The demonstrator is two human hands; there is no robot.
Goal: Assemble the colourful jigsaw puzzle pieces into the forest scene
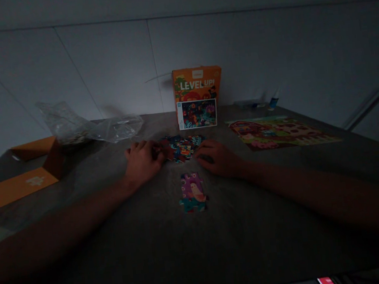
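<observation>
The scene is dim. A small heap of loose colourful puzzle pieces [182, 147] lies in the middle of the grey table [220, 242]. My left hand [143, 161] rests palm down at the heap's left edge, fingers curled onto the pieces; whether it grips one is unclear. My right hand [218, 157] lies at the heap's right edge, fingers bent down on the table. Nearer to me sits a joined patch of purple puzzle pieces [192, 192], apart from both hands.
An orange "LEVEL UP!" puzzle box [198, 96] stands upright against the wall. A finished puzzle picture [278, 131] lies to the right. Crumpled clear plastic bags [86, 125] and an open orange box lid [20, 175] sit on the left.
</observation>
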